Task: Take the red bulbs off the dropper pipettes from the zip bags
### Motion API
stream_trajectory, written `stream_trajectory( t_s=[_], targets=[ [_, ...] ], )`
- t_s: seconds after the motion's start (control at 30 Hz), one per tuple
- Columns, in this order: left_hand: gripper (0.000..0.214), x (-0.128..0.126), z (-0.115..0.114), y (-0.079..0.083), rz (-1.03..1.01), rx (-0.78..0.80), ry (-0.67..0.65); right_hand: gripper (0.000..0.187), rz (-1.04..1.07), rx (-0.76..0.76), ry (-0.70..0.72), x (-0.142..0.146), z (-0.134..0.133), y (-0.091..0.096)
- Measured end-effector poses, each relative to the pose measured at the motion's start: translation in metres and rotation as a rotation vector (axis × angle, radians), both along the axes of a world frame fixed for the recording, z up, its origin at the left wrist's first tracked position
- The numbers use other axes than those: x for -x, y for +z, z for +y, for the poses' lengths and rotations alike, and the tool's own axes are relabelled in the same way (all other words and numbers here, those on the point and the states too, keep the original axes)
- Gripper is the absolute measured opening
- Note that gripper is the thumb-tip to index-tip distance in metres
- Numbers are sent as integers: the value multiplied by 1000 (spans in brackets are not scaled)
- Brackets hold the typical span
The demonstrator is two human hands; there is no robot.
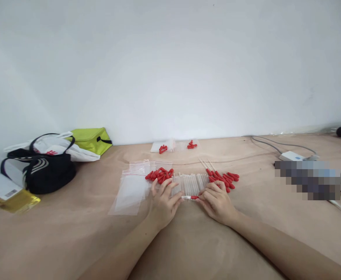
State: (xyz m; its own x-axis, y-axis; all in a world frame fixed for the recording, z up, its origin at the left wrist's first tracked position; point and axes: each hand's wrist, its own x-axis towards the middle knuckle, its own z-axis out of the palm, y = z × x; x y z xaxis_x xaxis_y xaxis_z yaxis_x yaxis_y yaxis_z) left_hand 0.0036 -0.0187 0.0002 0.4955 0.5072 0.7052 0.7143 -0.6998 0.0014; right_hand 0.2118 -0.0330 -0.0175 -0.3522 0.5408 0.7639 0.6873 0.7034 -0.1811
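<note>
My left hand (165, 204) is closed on a thin glass dropper tube (185, 197) held level. At the tube's right end my right hand (218, 204) pinches a red rubber bulb (194, 197), which meets the glass; how far it sits over the end I cannot tell. Just beyond both hands lies a row of clear glass tubes (189, 183), side by side. A heap of red bulbs (159, 175) is by my left fingers. To the right, several more bulbs (228, 179) lie near my right hand, some on tubes (207, 165).
Clear zip bags (129, 196) lie on the brown-covered table (170, 249), left of my hands. Small bags with red bulbs (192, 145) rest by the wall. A black bag (52, 173) and a green bag (90, 139) stand left. A white adapter (291, 156) with cables lies right.
</note>
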Motion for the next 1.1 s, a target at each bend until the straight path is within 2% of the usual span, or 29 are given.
stream_trajectory(
  t_s=[0.17,0.27,0.33,0.53,1.1],
  targets=[
    [12,-7,-2,-6,-43,-13,-62,10,-21,21,50,4,1,1],
    [14,-7,-1,-6,-76,3,-119,12,-23,41,14,6,1,1],
    [14,-6,0,-5,-80,17,-153,17,-31,24,-19,7,2,0],
    [15,-4,1,-4,-78,81,-205,7,-39,-52,-30,9,5,-3],
    [15,-2,1,-2,-86,72,-301,16,-139,-43,43,5,-1,4]
  ],
)
